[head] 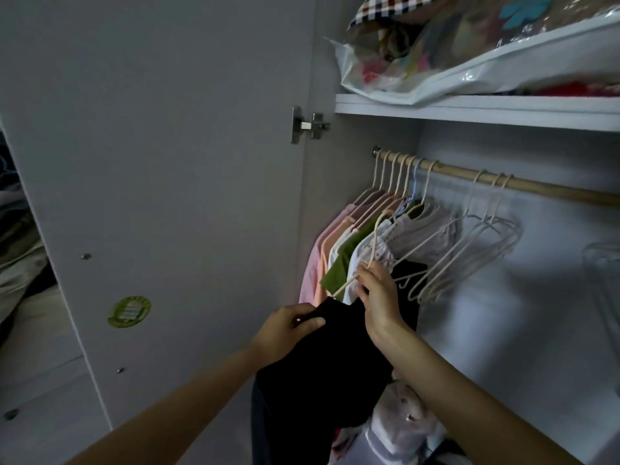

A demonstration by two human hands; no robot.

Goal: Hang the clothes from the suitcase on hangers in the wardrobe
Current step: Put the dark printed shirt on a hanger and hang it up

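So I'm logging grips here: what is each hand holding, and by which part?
Left hand grips the black garment at its top edge. Right hand pinches a cream hanger at the base of its neck.

Both bare forearms reaching up and forward from the bottom edge, converging mid-frame. Left hand (pixel 288 330) knuckles up, fingers curled over and pinching dark cloth. Right hand (pixel 377 297) higher, just beside it, wrist bent, fingertips (pixel 362 270) pinching a thin pale wire.
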